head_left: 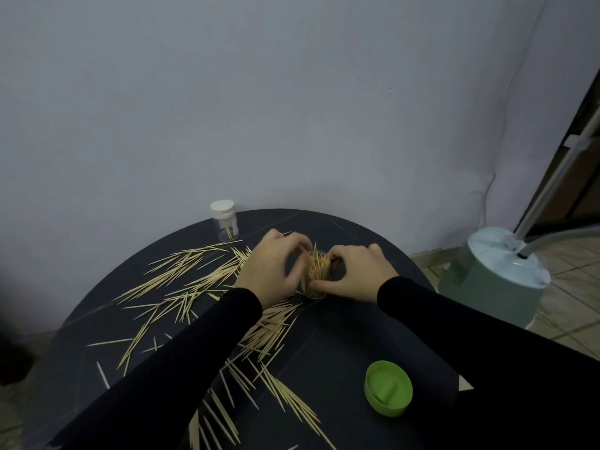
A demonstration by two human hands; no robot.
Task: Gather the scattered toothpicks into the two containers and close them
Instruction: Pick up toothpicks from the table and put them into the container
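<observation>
Toothpicks (318, 269) filling held clear container (314, 292), capped jar (224, 225) nearly empty

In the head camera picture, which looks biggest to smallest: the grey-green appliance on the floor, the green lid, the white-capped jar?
1. Grey-green appliance, clearly largest.
2. Green lid.
3. White-capped jar.
The lid lies nearer the camera, so its lead over the jar is unsure.
</observation>
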